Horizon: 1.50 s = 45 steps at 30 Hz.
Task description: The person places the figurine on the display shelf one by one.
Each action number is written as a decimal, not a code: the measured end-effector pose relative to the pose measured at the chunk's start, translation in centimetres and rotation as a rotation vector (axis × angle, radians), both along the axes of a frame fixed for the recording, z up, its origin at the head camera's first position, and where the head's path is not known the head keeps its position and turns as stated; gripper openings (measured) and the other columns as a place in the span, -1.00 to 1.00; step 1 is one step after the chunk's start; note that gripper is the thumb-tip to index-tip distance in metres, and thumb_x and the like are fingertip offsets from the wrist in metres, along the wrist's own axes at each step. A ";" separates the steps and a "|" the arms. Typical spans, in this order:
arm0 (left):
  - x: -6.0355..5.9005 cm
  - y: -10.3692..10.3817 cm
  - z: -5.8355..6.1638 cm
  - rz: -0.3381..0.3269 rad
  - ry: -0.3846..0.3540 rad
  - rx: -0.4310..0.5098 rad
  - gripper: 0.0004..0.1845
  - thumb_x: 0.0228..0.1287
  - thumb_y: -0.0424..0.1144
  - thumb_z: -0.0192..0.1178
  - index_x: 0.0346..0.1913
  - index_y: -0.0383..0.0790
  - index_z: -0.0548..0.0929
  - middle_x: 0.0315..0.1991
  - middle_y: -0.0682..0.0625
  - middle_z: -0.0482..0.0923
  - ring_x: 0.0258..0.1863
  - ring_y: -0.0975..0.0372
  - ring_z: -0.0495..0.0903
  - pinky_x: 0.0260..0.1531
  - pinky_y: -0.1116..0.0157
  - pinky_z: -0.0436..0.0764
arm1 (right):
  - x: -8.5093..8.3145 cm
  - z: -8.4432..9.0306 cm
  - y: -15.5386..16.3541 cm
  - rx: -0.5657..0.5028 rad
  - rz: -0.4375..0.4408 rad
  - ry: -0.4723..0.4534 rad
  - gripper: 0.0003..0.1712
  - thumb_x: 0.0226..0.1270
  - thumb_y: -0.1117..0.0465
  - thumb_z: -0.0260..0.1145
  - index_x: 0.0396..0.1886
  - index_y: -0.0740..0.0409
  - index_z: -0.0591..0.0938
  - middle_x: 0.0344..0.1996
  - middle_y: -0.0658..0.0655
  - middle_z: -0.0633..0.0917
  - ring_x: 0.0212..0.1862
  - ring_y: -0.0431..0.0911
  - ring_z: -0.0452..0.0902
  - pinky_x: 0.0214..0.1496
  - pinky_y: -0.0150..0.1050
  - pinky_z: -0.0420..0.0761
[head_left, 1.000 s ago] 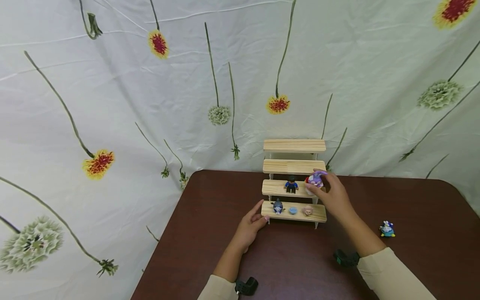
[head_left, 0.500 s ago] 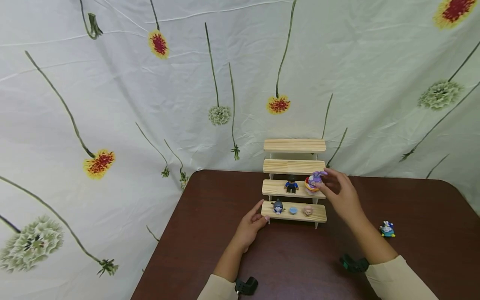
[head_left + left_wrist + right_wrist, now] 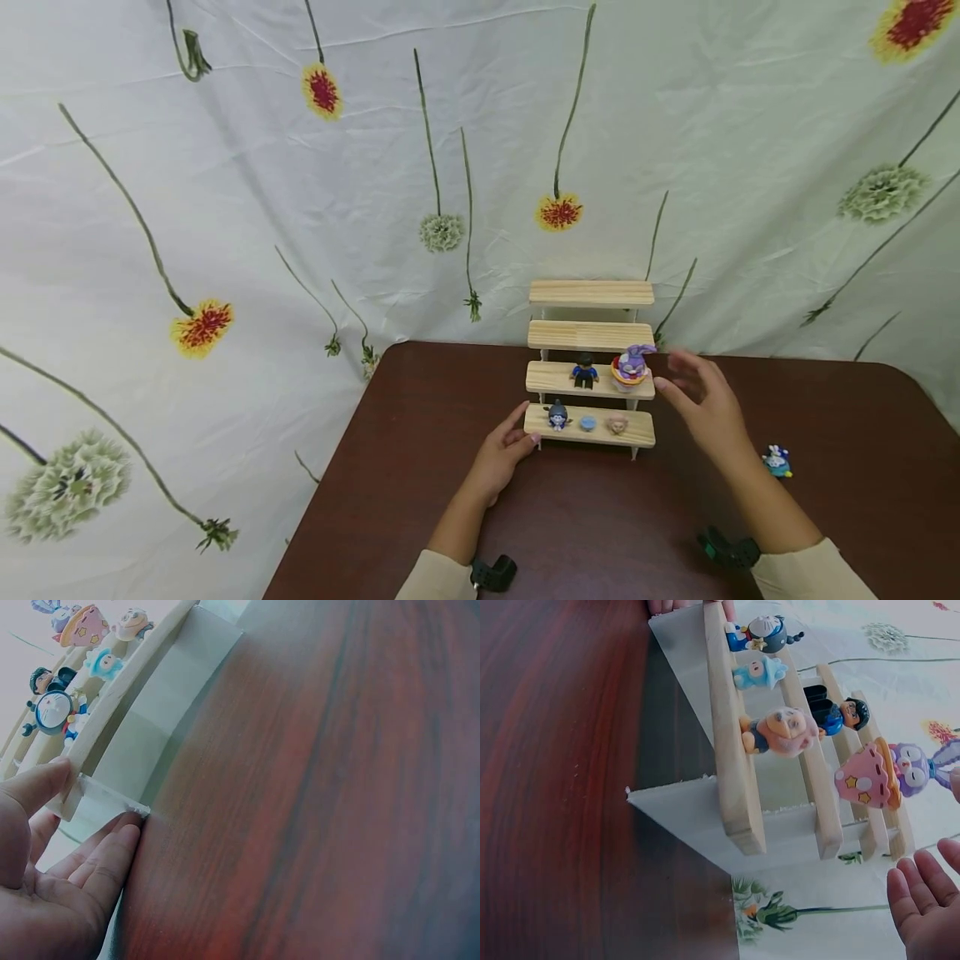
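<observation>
A four-step wooden display stand [image 3: 590, 336] holds small toy figurines. My left hand [image 3: 498, 454] grips the left end of its lowest board, thumb on the board [image 3: 79, 787] and fingers around the end. My right hand [image 3: 708, 408] is off the right end of the second step, fingers apart and holding nothing. Beside it, a purple rabbit figurine in a pink cup [image 3: 631, 367] stands on that step. A blue-clad, dark-haired toy figure [image 3: 584, 371] sits to its left. The lowest board carries a dark-hatted figurine [image 3: 557, 415], a small light-blue figurine [image 3: 761, 673] and a pinkish-brown figurine [image 3: 784, 731].
Another blue-and-white figurine [image 3: 777, 461] lies on the dark brown table [image 3: 585, 517], right of the stand and close to my right forearm. A white flower-printed cloth [image 3: 360, 167] hangs behind the table.
My right hand has let go of the purple rabbit figurine and drawn back to the right, leaving it on the second step. The left hand keeps its hold on the stand.
</observation>
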State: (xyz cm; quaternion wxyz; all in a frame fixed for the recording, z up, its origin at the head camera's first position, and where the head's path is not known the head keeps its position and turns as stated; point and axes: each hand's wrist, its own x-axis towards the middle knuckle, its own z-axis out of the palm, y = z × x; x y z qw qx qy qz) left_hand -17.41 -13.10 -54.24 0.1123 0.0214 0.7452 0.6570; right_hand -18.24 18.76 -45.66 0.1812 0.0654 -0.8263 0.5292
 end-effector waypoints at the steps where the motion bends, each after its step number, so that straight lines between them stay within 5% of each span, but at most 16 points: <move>1: 0.0 0.0 0.0 0.001 -0.002 0.002 -0.28 0.42 -0.04 0.27 0.57 0.20 0.25 0.09 -0.18 0.70 0.07 0.16 0.65 0.18 0.11 0.53 | 0.2 0.0 0.1 -0.001 -0.002 0.000 -0.40 0.44 0.15 0.35 0.38 0.26 0.46 0.19 0.23 0.54 0.09 -0.58 0.40 0.09 -0.72 0.40; 7: 0.0 0.0 0.0 0.001 0.002 0.012 -0.28 0.42 -0.07 0.27 0.56 0.19 0.25 0.11 -0.19 0.69 0.07 0.15 0.65 0.19 0.10 0.52 | 1.2 -0.2 1.3 0.012 -0.060 -0.014 -0.41 0.44 0.09 0.36 0.37 0.20 0.48 0.19 0.15 0.54 0.07 -0.59 0.42 0.08 -0.72 0.40; 14: 0.0 0.1 0.3 0.001 0.000 0.008 -0.30 0.41 -0.03 0.28 0.54 0.28 0.28 0.09 -0.17 0.70 0.07 0.15 0.66 0.20 0.09 0.52 | 2.9 -0.8 3.1 -0.020 -0.119 -0.044 -0.40 0.43 0.11 0.37 0.38 0.20 0.48 0.09 -0.33 0.49 0.05 -0.60 0.45 0.06 -0.72 0.41; 31: 0.3 0.0 -0.2 0.008 -0.002 0.000 -0.29 0.41 -0.03 0.28 0.56 0.23 0.26 0.07 -0.17 0.71 0.06 0.13 0.65 0.16 0.12 0.52 | 6.8 -3.0 7.2 0.005 -0.232 -0.162 -0.40 0.45 0.04 0.34 0.43 -0.02 0.46 0.03 -0.51 0.44 -0.02 -0.64 0.44 -0.08 -0.74 0.38; 45: 0.2 0.1 -0.1 -0.002 0.001 0.006 -0.29 0.43 -0.04 0.26 0.56 0.21 0.25 0.09 -0.19 0.70 0.07 0.11 0.65 0.17 0.11 0.52 | 8.7 -5.1 10.1 0.042 -0.338 -0.286 -0.29 0.43 -0.03 0.35 0.45 0.18 0.42 -0.07 -0.56 0.35 -0.13 -0.75 0.31 -0.19 -0.78 0.37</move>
